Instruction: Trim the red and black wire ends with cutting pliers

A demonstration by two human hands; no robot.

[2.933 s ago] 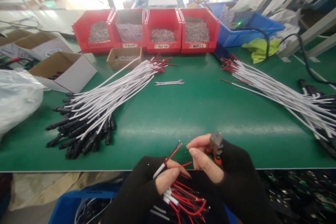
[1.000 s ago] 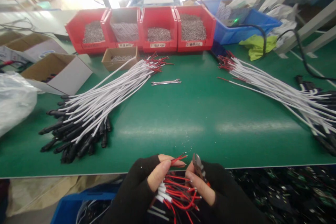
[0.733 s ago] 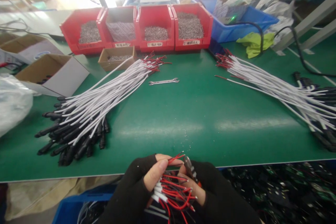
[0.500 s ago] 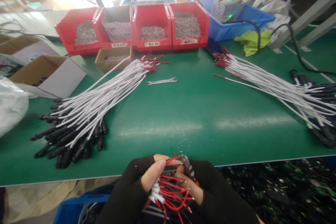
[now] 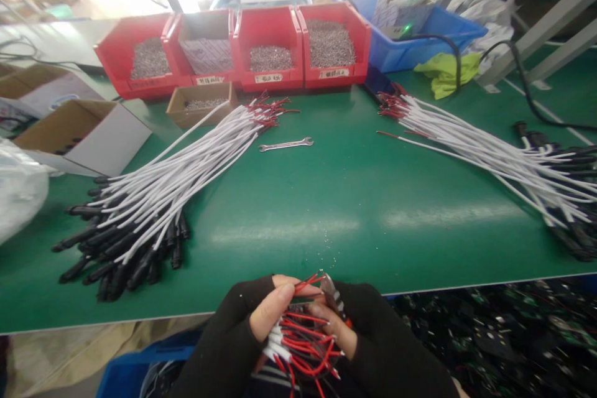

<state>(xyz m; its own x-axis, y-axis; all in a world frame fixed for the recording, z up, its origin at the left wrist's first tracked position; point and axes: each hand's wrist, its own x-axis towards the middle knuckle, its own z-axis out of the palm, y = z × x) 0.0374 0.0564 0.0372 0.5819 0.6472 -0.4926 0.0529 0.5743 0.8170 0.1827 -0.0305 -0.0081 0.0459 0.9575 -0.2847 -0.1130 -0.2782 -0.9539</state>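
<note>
At the table's front edge my left hand (image 5: 273, 314) is closed round a bundle of white cables (image 5: 276, 347), whose red and black wire ends fan out to the right. Between its thumb and forefinger it pinches a few red wires (image 5: 308, 283). My right hand (image 5: 340, 329) is closed on a small pair of cutters (image 5: 332, 293) with metal jaws and a bit of orange handle showing. The jaws are beside the tips of the pinched wires. Most of the handles are hidden in the palm. Tiny white scraps lie on the green table just beyond.
White cables with black connectors lie in a left pile (image 5: 186, 168) and a right pile (image 5: 485, 155). A wrench (image 5: 286, 145) lies between them. Red bins (image 5: 268, 79) of small metal parts stand behind, beside a blue crate (image 5: 396, 56). Cardboard boxes (image 5: 107, 143) are left.
The cutters and my right hand have shifted very slightly left, close to the wire tips. My left hand keeps its grip, and the piles lie as before.
</note>
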